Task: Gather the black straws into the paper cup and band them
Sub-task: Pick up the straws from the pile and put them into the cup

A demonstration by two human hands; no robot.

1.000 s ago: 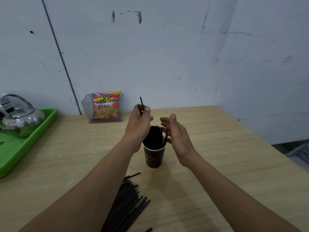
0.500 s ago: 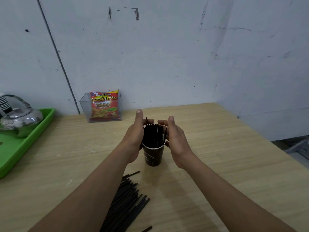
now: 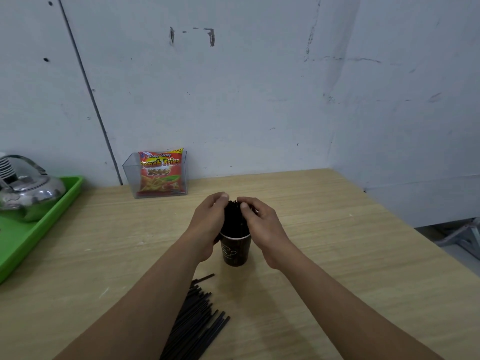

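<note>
Here, our left hand and right hand clasped the upright bundle of thin black plastic straws between them, above the dark paper cup, straw bases hidden inside, any band unclear.

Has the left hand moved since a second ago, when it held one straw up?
Yes. The left hand has come down and closed in against the straws standing in the paper cup, which stays put on the table.

Both forearms reach forward, bare. The left hand and right hand face each other, palms inward, fingers curled close together, seemingly pinching at the tips.
</note>
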